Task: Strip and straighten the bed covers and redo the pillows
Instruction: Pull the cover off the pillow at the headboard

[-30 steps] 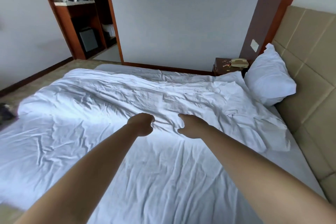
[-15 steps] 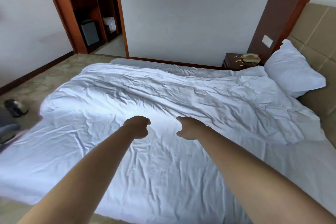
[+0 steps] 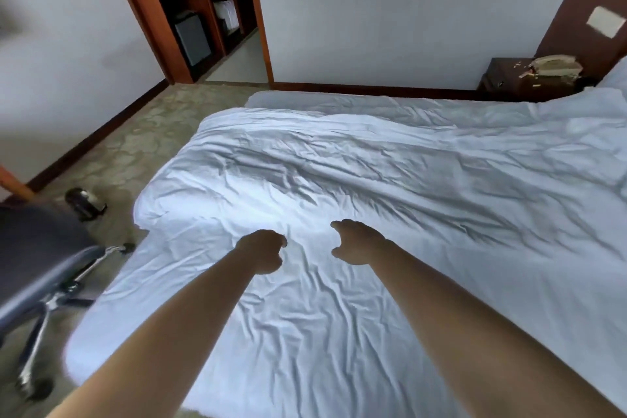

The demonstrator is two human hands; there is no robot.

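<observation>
walls white (image 3: 390,10) | wood alcove (image 3: 190,10) | nightstand w/ phone (image 3: 509,78) | office chair (image 3: 40,248)

Office chair (image 3: 37,268) on patterned floor (image 3: 142,146), dark nightstand (image 3: 509,78) with perhaps a telephone (image 3: 556,66) (blurred), wooden shelving (image 3: 190,10).

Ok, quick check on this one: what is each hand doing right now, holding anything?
Left hand: fingers curled, knuckles up over the crumpled white duvet; whether it grips fabric cannot be told.
Right hand: fingers loosely curled, open, holding nothing.
</observation>
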